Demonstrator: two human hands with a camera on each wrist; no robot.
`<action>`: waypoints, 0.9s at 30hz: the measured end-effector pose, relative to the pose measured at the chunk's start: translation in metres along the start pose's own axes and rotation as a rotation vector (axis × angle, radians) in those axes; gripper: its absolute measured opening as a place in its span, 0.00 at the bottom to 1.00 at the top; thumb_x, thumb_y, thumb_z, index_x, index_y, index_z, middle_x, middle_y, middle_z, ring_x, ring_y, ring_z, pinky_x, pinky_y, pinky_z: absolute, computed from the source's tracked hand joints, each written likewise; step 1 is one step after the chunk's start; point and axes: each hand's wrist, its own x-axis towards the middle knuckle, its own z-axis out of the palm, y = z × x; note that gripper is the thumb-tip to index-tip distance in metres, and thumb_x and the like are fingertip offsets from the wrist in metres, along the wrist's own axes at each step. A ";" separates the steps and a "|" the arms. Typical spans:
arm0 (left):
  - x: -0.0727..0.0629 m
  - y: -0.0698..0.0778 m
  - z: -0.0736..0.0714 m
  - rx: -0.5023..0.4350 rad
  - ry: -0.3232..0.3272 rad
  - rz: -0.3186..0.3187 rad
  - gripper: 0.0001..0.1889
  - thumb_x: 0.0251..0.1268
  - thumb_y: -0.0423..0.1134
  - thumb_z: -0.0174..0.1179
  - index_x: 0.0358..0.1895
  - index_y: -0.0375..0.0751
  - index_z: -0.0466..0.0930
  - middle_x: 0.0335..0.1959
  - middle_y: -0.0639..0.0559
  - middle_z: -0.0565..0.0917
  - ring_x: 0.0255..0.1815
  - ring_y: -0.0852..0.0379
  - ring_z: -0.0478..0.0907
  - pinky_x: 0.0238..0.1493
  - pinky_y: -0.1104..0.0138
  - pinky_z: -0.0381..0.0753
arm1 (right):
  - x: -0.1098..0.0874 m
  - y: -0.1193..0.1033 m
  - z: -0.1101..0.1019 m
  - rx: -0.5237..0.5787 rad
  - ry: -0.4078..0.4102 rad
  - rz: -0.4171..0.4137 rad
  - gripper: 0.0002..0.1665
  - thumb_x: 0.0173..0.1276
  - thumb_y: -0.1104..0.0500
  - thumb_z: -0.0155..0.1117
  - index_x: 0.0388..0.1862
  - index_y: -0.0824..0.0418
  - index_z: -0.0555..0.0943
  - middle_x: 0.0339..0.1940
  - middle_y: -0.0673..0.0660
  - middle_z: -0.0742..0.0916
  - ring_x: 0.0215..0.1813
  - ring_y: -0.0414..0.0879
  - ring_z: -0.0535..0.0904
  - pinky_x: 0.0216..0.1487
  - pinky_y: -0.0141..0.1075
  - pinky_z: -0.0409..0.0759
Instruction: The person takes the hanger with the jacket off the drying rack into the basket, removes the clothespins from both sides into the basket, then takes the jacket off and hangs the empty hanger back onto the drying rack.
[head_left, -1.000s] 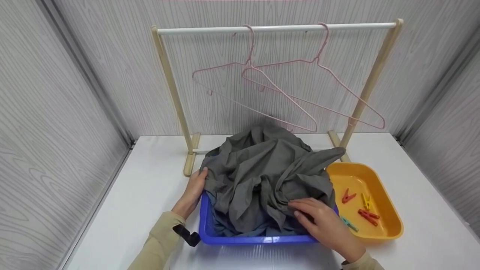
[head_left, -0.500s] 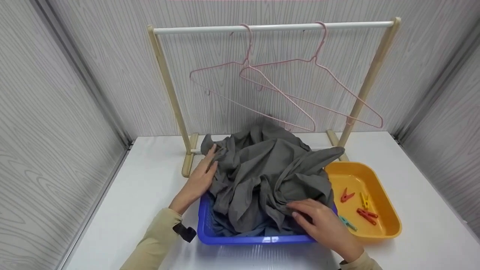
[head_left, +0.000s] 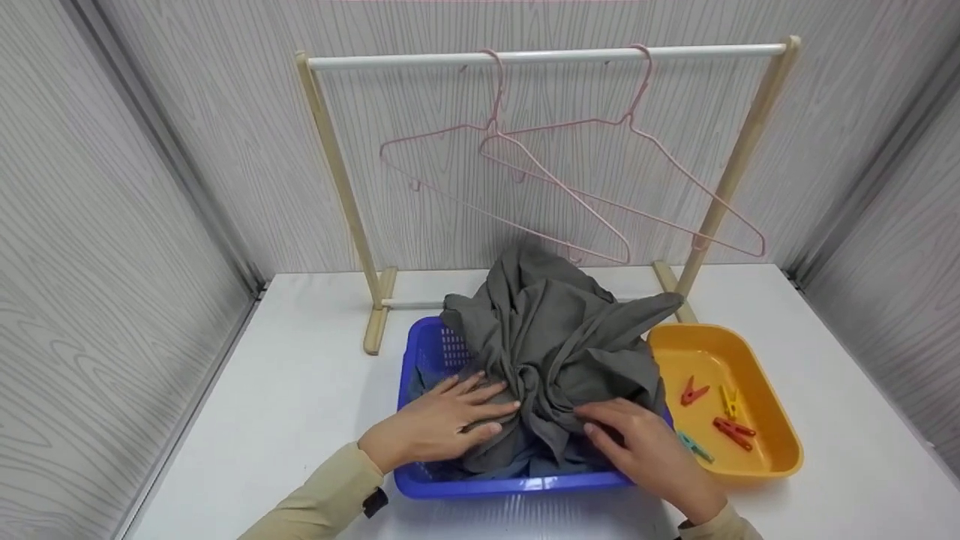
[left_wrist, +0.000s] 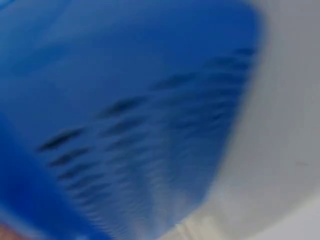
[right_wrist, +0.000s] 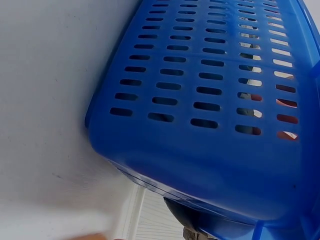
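Observation:
A crumpled grey cloth is heaped in a blue plastic basket, its back part rising over the far rim. My left hand lies with spread fingers on the cloth's left part. On the right, my right hand rests on the front folds, thumb a little apart from the fingers. Some dark blue fabric shows beneath the grey one. Both wrist views are filled mostly by the basket's slotted wall; the left one is blurred.
Two pink wire hangers hang from a wooden-sided rack's white rail behind the basket. An orange tray at the right holds red, yellow and teal clothespins. Grey wood-grain panels enclose the white table.
My left hand has moved from the basket's left edge over the cloth, bringing its left part inward. The basket's back left corner now shows. My right hand has stayed in place.

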 end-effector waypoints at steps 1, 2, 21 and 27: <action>0.000 -0.001 0.003 0.019 -0.006 -0.009 0.28 0.76 0.67 0.24 0.75 0.73 0.55 0.78 0.62 0.53 0.79 0.51 0.41 0.74 0.48 0.41 | 0.000 0.000 0.000 -0.001 0.000 0.002 0.13 0.73 0.49 0.62 0.54 0.45 0.84 0.50 0.36 0.84 0.53 0.36 0.78 0.55 0.44 0.78; 0.001 -0.002 0.006 0.040 -0.005 -0.014 0.28 0.76 0.66 0.22 0.75 0.73 0.56 0.77 0.62 0.54 0.79 0.52 0.42 0.74 0.47 0.42 | 0.000 0.000 -0.001 -0.005 0.000 0.005 0.13 0.73 0.49 0.62 0.54 0.45 0.84 0.50 0.36 0.84 0.53 0.36 0.78 0.55 0.44 0.78; 0.040 -0.067 -0.049 -0.206 0.835 0.017 0.17 0.72 0.42 0.60 0.58 0.37 0.78 0.58 0.44 0.71 0.57 0.49 0.73 0.58 0.56 0.72 | 0.000 0.001 -0.003 -0.023 -0.018 0.028 0.15 0.74 0.46 0.60 0.54 0.45 0.84 0.50 0.38 0.85 0.53 0.37 0.79 0.55 0.45 0.78; 0.055 -0.094 -0.054 -0.261 0.527 -0.291 0.32 0.71 0.56 0.55 0.71 0.41 0.68 0.70 0.42 0.67 0.70 0.43 0.64 0.67 0.51 0.63 | 0.000 -0.002 -0.001 -0.030 -0.036 0.039 0.16 0.75 0.45 0.58 0.55 0.45 0.84 0.50 0.39 0.85 0.53 0.38 0.79 0.55 0.46 0.78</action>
